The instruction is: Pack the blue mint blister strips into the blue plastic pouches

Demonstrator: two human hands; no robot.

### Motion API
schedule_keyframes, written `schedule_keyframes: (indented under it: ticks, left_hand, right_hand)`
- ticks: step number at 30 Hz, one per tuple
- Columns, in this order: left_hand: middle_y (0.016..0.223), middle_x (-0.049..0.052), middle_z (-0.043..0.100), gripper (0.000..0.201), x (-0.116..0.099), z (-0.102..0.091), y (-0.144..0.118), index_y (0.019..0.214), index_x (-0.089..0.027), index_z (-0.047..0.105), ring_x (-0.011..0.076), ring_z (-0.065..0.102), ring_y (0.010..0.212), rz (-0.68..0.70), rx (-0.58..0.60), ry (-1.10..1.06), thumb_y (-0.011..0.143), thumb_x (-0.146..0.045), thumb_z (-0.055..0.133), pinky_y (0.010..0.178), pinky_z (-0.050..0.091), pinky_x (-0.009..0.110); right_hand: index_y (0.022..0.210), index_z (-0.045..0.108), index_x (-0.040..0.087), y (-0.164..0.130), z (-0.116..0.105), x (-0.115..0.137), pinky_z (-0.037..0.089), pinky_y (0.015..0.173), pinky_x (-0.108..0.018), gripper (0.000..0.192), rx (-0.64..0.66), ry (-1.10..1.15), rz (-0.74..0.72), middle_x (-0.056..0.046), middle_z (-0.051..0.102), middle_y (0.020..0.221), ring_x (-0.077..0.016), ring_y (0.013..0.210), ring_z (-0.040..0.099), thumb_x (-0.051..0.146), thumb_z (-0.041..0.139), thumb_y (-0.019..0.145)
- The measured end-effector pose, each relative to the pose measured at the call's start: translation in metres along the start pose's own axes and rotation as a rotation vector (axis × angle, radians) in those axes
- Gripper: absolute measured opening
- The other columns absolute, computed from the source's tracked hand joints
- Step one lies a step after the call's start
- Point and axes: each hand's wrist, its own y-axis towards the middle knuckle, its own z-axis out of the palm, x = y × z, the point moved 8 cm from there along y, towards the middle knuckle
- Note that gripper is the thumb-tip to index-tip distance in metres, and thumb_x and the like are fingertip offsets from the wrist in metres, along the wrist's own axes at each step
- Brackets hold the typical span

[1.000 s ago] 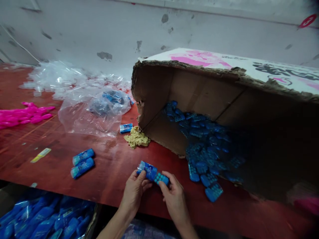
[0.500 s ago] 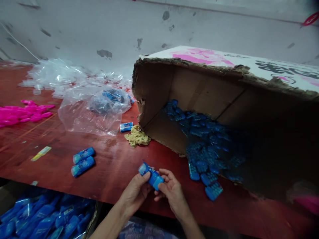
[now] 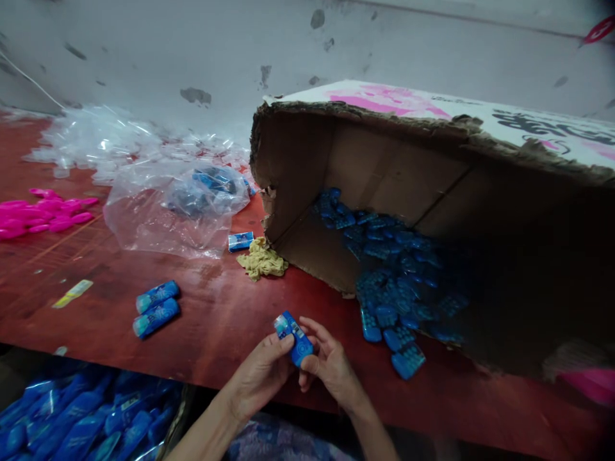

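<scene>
Over the front edge of the red table, a small blue packaged case (image 3: 295, 339) with a printed label is held between both hands. My left hand (image 3: 269, 360) pinches it from the left, thumb on its face. My right hand (image 3: 329, 362) grips its lower right end between thumb and fingers. What the case contains I cannot make out. Two similar blue packages (image 3: 157, 308) lie side by side on the table to the left. Right of my hands, a torn cardboard box (image 3: 307, 237) lies on its side, with many blue cases (image 3: 398, 282) spilling from its opening.
A clear plastic bag (image 3: 168, 224) with blue items sits behind, near a heap of clear sleeves (image 3: 106, 141). Pink pieces (image 3: 43, 214) lie far left. A crumpled yellow cloth (image 3: 262, 260) and small blue packet (image 3: 240, 241) rest by the box. A bin of blue packages (image 3: 81, 416) stands below left.
The blue case has turned in my hands, so its label side now faces up more. Both hands stay on it. The view has shifted slightly.
</scene>
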Motion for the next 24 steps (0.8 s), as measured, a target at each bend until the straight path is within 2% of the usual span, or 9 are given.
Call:
schedule_keyframes:
  ticks: [5,12,15,17,20,22,24]
  left_hand:
    - [0.056,0.006,0.061,0.026,0.009,-0.007,0.000,0.069,-0.012,0.064,0.0144,0.052,0.046,0.018,-0.070,0.006,0.076,-0.035,0.055,0.051,0.041,0.029]
    - [0.057,0.002,0.058,0.024,0.020,-0.021,0.001,0.065,-0.013,0.061,0.0102,0.049,0.045,0.069,-0.286,-0.076,0.068,-0.036,0.064,0.039,0.037,0.022]
    - [0.054,0.001,0.057,0.025,0.017,-0.020,0.001,0.065,-0.013,0.061,0.0114,0.050,0.044,0.074,-0.262,-0.072,0.070,-0.037,0.062,0.040,0.040,0.024]
    - [0.058,0.003,0.060,0.022,0.008,-0.027,-0.002,0.069,-0.012,0.061,0.0147,0.057,0.050,0.074,-0.281,-0.103,0.073,-0.033,0.060,0.048,0.047,0.027]
    - [0.072,0.006,0.068,0.016,-0.022,-0.059,-0.018,0.076,-0.014,0.062,0.0206,0.065,0.075,0.173,-0.477,-0.241,0.079,-0.027,0.053,0.069,0.052,0.034]
    - [0.079,0.008,0.069,0.022,-0.052,-0.083,-0.034,0.080,-0.016,0.062,0.0245,0.064,0.087,0.338,-0.576,-0.312,0.083,-0.030,0.044,0.075,0.051,0.039]
    - [0.090,0.014,0.068,0.032,-0.078,-0.101,-0.050,0.088,-0.012,0.061,0.0281,0.062,0.094,0.479,-0.623,-0.333,0.084,-0.036,0.039,0.075,0.052,0.041]
  right_hand:
    - [0.115,0.051,0.021,-0.002,0.002,0.002,0.045,0.039,-0.018,0.062,0.012,-0.032,0.002,0.005,0.057,0.057,-0.0077,0.039,0.054,0.044,0.072,0.062]
    - [0.107,0.056,0.020,-0.003,-0.003,-0.001,0.042,0.037,-0.016,0.053,-0.092,-0.138,-0.093,0.004,0.054,0.060,-0.0052,0.040,0.047,0.052,0.065,0.066]
    - [0.113,0.051,0.019,-0.001,-0.004,-0.008,0.040,0.037,-0.016,0.060,-0.042,-0.174,-0.080,0.004,0.053,0.060,-0.0067,0.041,0.050,0.058,0.059,0.068]
    - [0.120,0.046,0.020,0.000,-0.003,-0.011,0.040,0.036,-0.017,0.064,0.012,-0.215,-0.042,0.003,0.054,0.064,-0.0085,0.044,0.053,0.060,0.055,0.071]
    - [0.119,0.047,0.021,0.005,-0.006,-0.005,0.040,0.039,-0.018,0.049,-0.019,-0.408,-0.014,0.002,0.055,0.068,-0.0094,0.048,0.053,0.050,0.050,0.079]
    - [0.112,0.054,0.023,0.014,0.000,0.012,0.046,0.052,-0.023,0.033,-0.062,-0.636,-0.086,0.000,0.058,0.072,-0.0121,0.058,0.057,0.038,0.050,0.082]
    - [0.106,0.058,0.024,0.028,0.018,0.035,0.047,0.073,-0.029,0.025,-0.064,-0.887,-0.241,-0.002,0.062,0.083,-0.0167,0.079,0.059,0.028,0.051,0.082]
